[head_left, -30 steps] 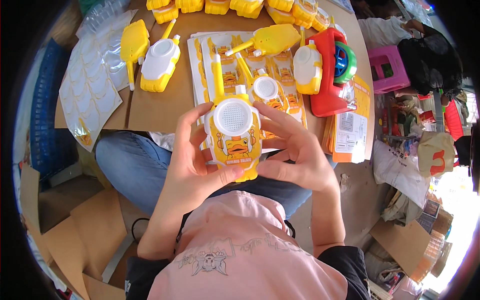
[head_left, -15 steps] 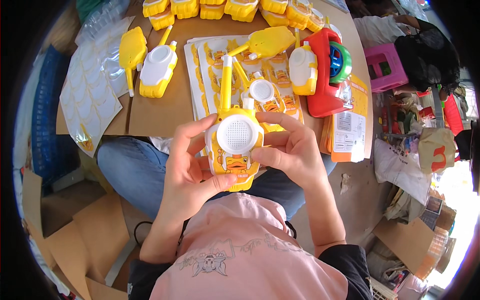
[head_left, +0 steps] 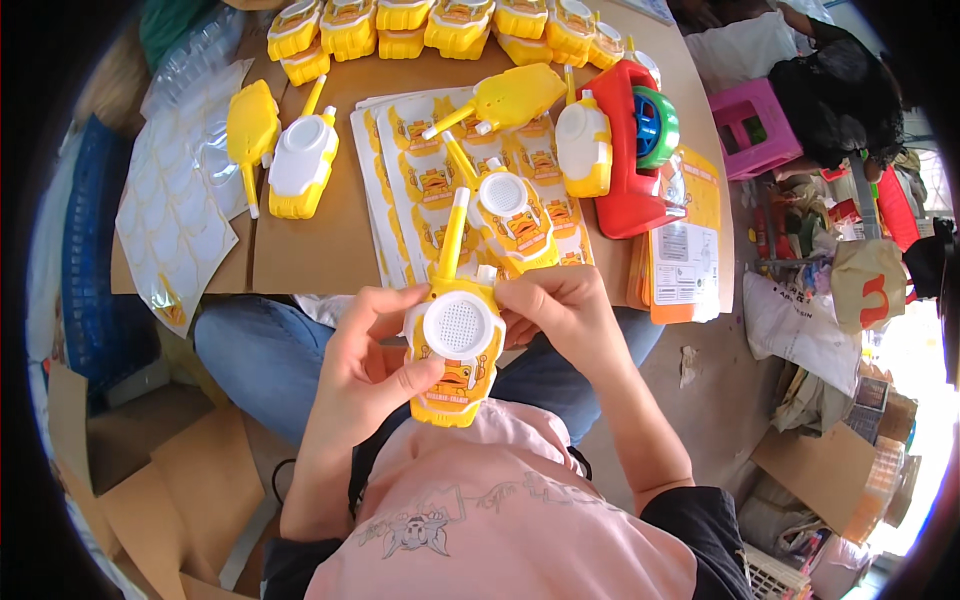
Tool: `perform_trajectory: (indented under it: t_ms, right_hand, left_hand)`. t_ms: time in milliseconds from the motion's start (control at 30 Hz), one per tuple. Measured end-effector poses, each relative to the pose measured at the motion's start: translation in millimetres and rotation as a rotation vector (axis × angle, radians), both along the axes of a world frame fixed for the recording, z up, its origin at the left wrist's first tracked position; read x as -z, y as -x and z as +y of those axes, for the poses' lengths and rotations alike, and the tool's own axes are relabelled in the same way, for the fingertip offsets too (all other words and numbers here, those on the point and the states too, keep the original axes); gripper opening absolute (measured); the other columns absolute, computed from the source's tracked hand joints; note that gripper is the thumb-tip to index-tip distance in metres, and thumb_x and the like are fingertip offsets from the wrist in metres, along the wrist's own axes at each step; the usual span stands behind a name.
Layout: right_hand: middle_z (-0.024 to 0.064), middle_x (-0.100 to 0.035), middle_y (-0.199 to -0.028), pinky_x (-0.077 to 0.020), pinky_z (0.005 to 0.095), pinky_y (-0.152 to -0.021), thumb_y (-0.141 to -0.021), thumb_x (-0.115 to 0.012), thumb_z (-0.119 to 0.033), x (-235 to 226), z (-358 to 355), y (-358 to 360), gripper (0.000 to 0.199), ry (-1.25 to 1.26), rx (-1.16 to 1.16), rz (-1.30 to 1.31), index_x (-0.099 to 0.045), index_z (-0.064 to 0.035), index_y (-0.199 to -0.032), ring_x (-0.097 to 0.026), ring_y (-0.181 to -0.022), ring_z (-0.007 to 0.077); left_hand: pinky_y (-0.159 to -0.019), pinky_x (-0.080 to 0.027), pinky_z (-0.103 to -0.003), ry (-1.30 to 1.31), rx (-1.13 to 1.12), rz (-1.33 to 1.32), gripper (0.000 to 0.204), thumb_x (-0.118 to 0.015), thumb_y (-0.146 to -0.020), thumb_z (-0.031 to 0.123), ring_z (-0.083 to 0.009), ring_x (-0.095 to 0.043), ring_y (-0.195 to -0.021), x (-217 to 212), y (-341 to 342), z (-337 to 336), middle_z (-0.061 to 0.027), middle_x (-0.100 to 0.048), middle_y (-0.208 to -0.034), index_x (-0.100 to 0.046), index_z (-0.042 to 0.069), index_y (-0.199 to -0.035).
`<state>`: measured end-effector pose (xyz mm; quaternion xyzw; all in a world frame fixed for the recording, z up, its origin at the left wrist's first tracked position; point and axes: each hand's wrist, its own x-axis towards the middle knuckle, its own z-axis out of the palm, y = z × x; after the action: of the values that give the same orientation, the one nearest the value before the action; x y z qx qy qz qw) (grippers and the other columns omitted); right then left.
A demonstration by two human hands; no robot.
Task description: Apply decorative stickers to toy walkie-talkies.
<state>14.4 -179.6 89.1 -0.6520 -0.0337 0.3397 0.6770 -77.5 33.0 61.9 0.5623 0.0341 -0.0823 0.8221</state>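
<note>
A brown cardboard-topped table (head_left: 320,255) bore yellow-and-white printed paper sheets (head_left: 425,205). At its near edge, the half-curled left hand (head_left: 362,350) held a yellow-and-white plastic toy walkie-talkie (head_left: 462,325) by its left side; the right hand (head_left: 560,310), bunched, touched its upper right corner, any grip unclear

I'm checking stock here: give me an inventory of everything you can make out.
Held handset: one, yellow-white, between hands
Loose handsets: at least five, yellow-white, on table
Stacked handsets: many, yellow-white, far edge
Sticker sheets: several, yellow-white, mid-table
Pale sheets: uncounted, white, table left
Tape dispenser: one, red, table right
Wheel: one, green-blue, in dispenser
Cards: several, orange-white, table right
Table: one, brown, centre
Stool: one, pink, right
Crate: one, blue, left
Cardboard: several, brown, lower left
Bags: several, mixed, right
Left hand: one, bare, handset's left
Right hand: one, bare, handset's upper right
</note>
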Motion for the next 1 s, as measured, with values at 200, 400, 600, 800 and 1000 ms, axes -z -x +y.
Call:
perform_trajectory:
  t_ms: [200,400,600,800,1000]
  right_hand:
    - [0.0148,-0.057,-0.129,-0.0504,0.0376,-0.091,-0.077,-0.078,-0.023,26,0,-20,0.057,0.630,0.183,-1.159,-0.058,-0.0036,-0.127,-0.056,-0.118,0.0305]
    - [0.0215,-0.042,-0.141,-0.0412,0.0451,-0.103,-0.078,-0.074,-0.014,53,-3,-15,0.072,0.521,0.136,-0.937,-0.042,-0.0089,-0.142,-0.046,-0.126,0.0380]
    - [0.0253,-0.036,-0.141,-0.0444,0.0432,-0.100,-0.079,-0.075,-0.006,22,28,6,0.069,0.320,0.181,-1.112,-0.046,-0.0110,-0.141,-0.042,-0.131,0.0424]
    - [0.0225,-0.039,-0.139,-0.0489,0.0435,-0.096,-0.064,-0.084,-0.010,6,10,-14,0.077,0.397,0.279,-1.171,-0.054,-0.0174,-0.134,-0.048,-0.124,0.0413]
    - [0.0167,-0.050,-0.137,-0.0483,0.0348,-0.096,-0.067,-0.084,-0.009,-37,-46,-139,0.084,0.052,0.510,-0.991,-0.041,-0.0026,-0.139,-0.051,-0.124,0.0237]
  left_hand:
    - [-0.064,-0.054,-0.020,-0.147,-0.331,0.005,0.031,-0.058,-0.098,0.019,-0.0085,-0.065,-0.087,8,-24,10,-0.0104,-0.067,-0.107,-0.051,0.004,-0.124]
    - [-0.063,-0.057,-0.022,-0.129,-0.480,0.022,0.034,-0.056,-0.099,0.022,-0.0109,-0.065,-0.093,19,-36,4,-0.0117,-0.062,-0.116,-0.045,0.007,-0.127]
    - [-0.064,-0.057,-0.025,-0.234,-0.543,-0.135,0.038,-0.053,-0.100,0.027,-0.0146,-0.057,-0.105,26,-54,-34,-0.0100,-0.050,-0.128,-0.035,0.009,-0.129]
    - [-0.090,-0.055,-0.039,0.005,-0.287,-0.176,0.054,-0.042,-0.102,0.042,-0.0268,-0.052,-0.123,-7,-65,-58,-0.0139,-0.036,-0.143,-0.027,0.009,-0.142]
    - [-0.102,-0.040,-0.041,-0.048,-0.181,-0.406,0.062,-0.053,-0.099,0.030,-0.0297,-0.040,-0.133,-33,-75,-51,-0.0193,-0.036,-0.144,-0.019,0.008,-0.147]
